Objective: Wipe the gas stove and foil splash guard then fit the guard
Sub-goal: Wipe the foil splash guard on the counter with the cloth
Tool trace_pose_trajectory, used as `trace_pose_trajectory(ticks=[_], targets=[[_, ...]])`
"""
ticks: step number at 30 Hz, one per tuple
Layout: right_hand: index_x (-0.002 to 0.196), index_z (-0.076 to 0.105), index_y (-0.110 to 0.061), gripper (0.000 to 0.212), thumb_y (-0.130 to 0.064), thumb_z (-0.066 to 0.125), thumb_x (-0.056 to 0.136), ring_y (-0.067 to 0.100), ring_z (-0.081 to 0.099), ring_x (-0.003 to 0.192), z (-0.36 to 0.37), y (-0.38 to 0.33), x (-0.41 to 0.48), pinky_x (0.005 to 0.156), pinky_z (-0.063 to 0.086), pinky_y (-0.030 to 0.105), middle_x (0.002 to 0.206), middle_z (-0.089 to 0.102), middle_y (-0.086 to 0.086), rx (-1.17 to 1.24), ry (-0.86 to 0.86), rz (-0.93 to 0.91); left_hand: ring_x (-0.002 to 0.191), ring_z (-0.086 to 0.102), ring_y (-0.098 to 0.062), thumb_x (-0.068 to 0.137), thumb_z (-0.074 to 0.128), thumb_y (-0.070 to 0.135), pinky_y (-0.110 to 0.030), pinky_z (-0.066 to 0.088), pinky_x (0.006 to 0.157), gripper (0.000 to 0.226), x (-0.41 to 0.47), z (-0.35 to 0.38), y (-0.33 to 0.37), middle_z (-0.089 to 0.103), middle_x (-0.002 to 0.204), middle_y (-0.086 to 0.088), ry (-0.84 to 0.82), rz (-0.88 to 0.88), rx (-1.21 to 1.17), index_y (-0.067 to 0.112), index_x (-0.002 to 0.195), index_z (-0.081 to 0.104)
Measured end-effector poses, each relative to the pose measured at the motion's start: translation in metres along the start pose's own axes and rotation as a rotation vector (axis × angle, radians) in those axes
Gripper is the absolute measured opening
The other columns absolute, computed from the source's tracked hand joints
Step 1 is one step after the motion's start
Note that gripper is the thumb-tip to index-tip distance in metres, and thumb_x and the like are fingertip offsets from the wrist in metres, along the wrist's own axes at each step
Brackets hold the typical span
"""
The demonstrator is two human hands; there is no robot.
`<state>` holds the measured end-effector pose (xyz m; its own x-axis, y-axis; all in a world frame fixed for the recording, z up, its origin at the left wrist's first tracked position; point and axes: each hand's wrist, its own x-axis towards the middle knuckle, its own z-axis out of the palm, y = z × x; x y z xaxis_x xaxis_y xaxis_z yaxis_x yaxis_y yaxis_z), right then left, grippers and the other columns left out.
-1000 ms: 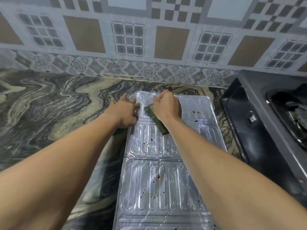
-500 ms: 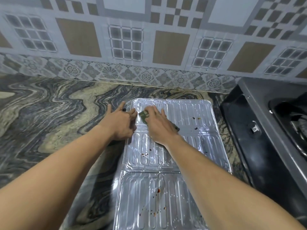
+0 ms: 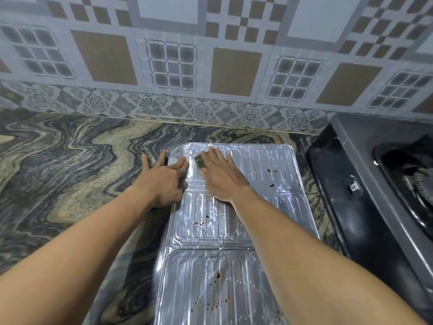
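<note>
While the left hand (image 3: pixel 164 181) steadies the foil splash guard (image 3: pixel 236 231) with spread fingers, the flat, open right hand (image 3: pixel 220 174) should press the green scouring pad (image 3: pixel 199 160) lightly, sparing the thin foil.

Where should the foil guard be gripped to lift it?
Probably the guard's long left edge, which the left hand already touches, coming from the counter side. It lies flat and thin, so only its rim offers a grip; the stove crowds the right.
</note>
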<state>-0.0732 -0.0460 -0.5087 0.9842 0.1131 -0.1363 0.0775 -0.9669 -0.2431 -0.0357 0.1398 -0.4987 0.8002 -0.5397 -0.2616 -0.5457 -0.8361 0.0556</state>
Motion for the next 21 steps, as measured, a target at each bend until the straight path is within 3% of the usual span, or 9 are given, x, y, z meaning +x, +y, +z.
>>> trace_pose_trajectory(ticks=[8, 14, 18, 20, 21], targets=[[0.156, 0.010, -0.010, 0.054, -0.028, 0.026, 0.108, 0.022, -0.012, 0.152, -0.006, 0.020, -0.002, 0.123, -0.008, 0.042, 0.166, -0.004, 0.012, 0.100, 0.040, 0.102, 0.151, -0.010, -0.036, 0.099, 0.032, 0.046, -0.077, -0.006, 0.109, 0.068, 0.000, 0.001, 0.000, -0.004, 0.164, 0.020, -0.009, 0.007, 0.032, 0.030, 0.159, 0.003], [0.158, 0.001, -0.011, 0.057, -0.031, 0.019, 0.108, 0.022, -0.014, 0.152, -0.004, 0.037, -0.005, 0.122, -0.009, 0.042, 0.165, -0.010, 0.010, 0.046, 0.019, 0.133, 0.152, -0.009, -0.037, 0.098, 0.035, 0.044, -0.078, -0.004, 0.108, 0.070, -0.002, -0.005, 0.005, -0.004, 0.165, 0.018, -0.034, -0.008, 0.046, 0.029, 0.159, 0.003], [0.158, 0.000, -0.009, 0.056, -0.028, 0.019, 0.109, 0.023, -0.014, 0.151, -0.007, 0.043, -0.009, 0.122, -0.009, 0.043, 0.165, -0.010, 0.011, 0.027, 0.022, 0.143, 0.152, -0.001, -0.037, 0.094, 0.042, 0.038, -0.081, -0.002, 0.105, 0.066, 0.002, -0.023, 0.019, 0.007, 0.166, 0.010, -0.077, -0.033, 0.061, 0.022, 0.156, 0.023], [0.158, 0.000, -0.009, 0.056, -0.027, 0.019, 0.109, 0.023, -0.015, 0.151, -0.006, 0.043, -0.009, 0.122, -0.009, 0.043, 0.165, -0.010, 0.011, 0.022, 0.032, 0.137, 0.152, 0.001, -0.038, 0.094, 0.046, 0.049, -0.082, -0.002, 0.105, 0.064, 0.008, -0.029, 0.028, 0.018, 0.165, 0.004, -0.076, -0.046, 0.069, 0.020, 0.151, 0.035], [0.158, 0.000, -0.009, 0.055, -0.026, 0.019, 0.108, 0.023, -0.015, 0.151, -0.005, 0.042, -0.009, 0.122, -0.009, 0.043, 0.165, -0.010, 0.011, 0.029, 0.039, 0.137, 0.152, 0.000, -0.039, 0.093, 0.045, 0.060, -0.082, -0.002, 0.105, 0.073, 0.009, -0.029, 0.032, 0.017, 0.165, 0.003, -0.084, -0.054, 0.071, 0.023, 0.153, 0.030]])
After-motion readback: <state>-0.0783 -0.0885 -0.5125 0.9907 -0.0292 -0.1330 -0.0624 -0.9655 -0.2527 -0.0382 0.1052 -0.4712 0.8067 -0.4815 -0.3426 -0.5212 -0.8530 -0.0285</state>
